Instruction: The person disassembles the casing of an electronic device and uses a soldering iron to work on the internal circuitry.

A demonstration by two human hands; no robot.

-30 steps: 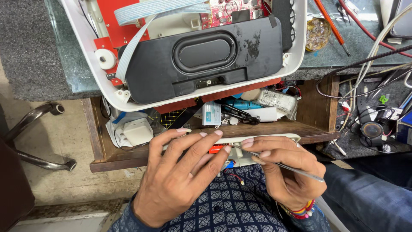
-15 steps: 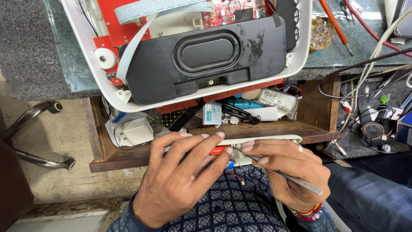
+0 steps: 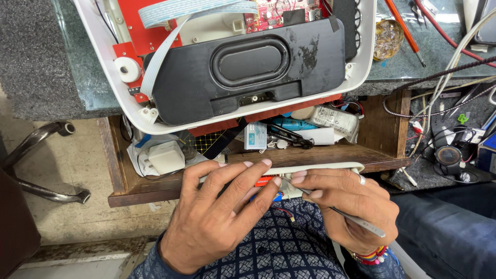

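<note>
My left hand (image 3: 219, 214) lies flat over a small white device (image 3: 330, 168) with red and blue parts showing under the fingers, held against the drawer's front edge. My right hand (image 3: 346, 204) grips a thin metal tool (image 3: 356, 221) like a pen, its tip pointed at the device between the two hands. Above, an opened white casing (image 3: 361, 62) rests on the counter, showing a black speaker box (image 3: 248, 67), a red circuit board (image 3: 279, 9) and a pale blue ribbon cable (image 3: 170, 31).
An open wooden drawer (image 3: 119, 170) holds a white charger (image 3: 165, 157), a black probe, small boxes and cables. More cables and a round black part (image 3: 448, 155) lie at the right. A metal chair frame (image 3: 41, 160) stands on the floor at left.
The view has shifted slightly. My right hand has tilted the metal tool and drawn it closer to the device; my left hand stays pressed over it.
</note>
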